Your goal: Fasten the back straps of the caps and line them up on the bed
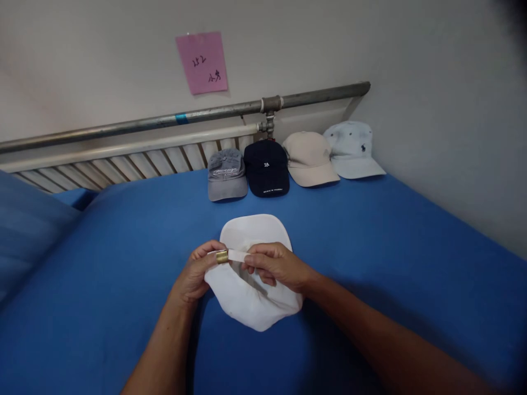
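Observation:
A white baseball cap [255,307] is held over the blue surface, its brim [255,226] pointing away from me and its back opening toward my hands. My left hand [195,271] is closed on the cap's back edge, thumb beside a brass-coloured buckle [222,257]. From that buckle a white strap [237,255] runs to the right. My right hand [275,265] pinches the strap's free end between thumb and forefinger, its other fingers curled over the cap's opening. Part of the inside of the cap lies hidden behind the right hand.
Behind stand a grey cap [227,178], a navy cap [267,170], a beige cap [310,156] and a pale blue cap [352,148] in a row. A radiator [144,162] and metal pipe [222,112] run along the wall, below a pink note [202,63]. Blue cloth [135,263] covers the bed-like surface.

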Demonstrator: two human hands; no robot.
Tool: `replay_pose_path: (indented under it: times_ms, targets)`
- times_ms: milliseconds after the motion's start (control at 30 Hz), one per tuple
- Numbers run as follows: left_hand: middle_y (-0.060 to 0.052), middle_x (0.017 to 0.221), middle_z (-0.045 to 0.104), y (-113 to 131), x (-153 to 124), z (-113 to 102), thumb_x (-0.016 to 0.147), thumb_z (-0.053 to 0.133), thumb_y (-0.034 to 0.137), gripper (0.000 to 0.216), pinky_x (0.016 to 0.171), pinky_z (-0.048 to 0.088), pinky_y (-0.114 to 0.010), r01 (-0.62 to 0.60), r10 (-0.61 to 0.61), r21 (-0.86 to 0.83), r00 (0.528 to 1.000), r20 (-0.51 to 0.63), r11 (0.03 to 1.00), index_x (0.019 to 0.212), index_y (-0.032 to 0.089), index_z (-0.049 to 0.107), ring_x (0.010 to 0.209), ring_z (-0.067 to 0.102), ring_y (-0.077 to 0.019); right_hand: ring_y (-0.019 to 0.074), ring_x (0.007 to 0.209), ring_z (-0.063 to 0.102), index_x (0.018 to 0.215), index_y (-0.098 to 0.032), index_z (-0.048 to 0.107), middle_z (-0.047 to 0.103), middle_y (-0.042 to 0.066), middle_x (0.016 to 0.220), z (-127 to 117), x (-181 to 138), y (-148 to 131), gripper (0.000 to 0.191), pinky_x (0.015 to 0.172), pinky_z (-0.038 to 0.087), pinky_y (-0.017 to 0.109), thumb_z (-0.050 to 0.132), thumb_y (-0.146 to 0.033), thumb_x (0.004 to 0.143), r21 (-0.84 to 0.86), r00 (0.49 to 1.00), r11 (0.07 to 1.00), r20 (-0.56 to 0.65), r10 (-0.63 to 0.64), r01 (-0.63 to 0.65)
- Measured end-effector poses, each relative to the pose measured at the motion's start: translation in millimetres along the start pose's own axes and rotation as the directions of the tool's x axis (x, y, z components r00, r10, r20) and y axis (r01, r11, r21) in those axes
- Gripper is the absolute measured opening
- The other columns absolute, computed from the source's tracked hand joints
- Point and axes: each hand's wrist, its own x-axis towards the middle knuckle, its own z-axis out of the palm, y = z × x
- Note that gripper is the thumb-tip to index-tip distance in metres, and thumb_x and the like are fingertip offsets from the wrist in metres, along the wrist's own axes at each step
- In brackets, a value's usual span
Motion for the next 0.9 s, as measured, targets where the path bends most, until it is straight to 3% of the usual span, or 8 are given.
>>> replay_pose_path:
  times_ms: [500, 900]
  targets:
    - [-0.001, 0.055, 0.067, 2, -1, 1, 0.056, 0.085, 0.030, 0.024, 0.043, 0.039, -0.016, 0.056, -0.058, 0.025, 0.995, 0.076, 0.998, 0.066, 0.015, 0.069, 0.043, 0.055, -0.0079, 0.0017, 0.039, 0.036, 0.073, -0.013, 0.067, 0.055, -0.003, 0.062, -9, 1, -2, 0.022, 0.038, 0.027, 0.018, 0.064, -0.034, 0.080, -0.073, 0.992, 0.997, 0.116, 0.048, -0.040]
    - [-0.002, 0.057, 0.068, 3, -1, 3, 0.057, 0.085, 0.029, 0.023, 0.044, 0.041, -0.015, 0.061, -0.066, 0.043, 0.991, 0.114, 0.997, 0.067, 0.014, 0.071, 0.045, 0.058, -0.0081, 0.0017, 0.041, 0.032, 0.077, -0.012, 0.067, 0.052, -0.004, 0.060, -15, 7, 7, 0.021, 0.038, 0.026, 0.018, 0.066, -0.033, 0.081, -0.007, 0.979, 0.996, 0.182, 0.089, -0.089]
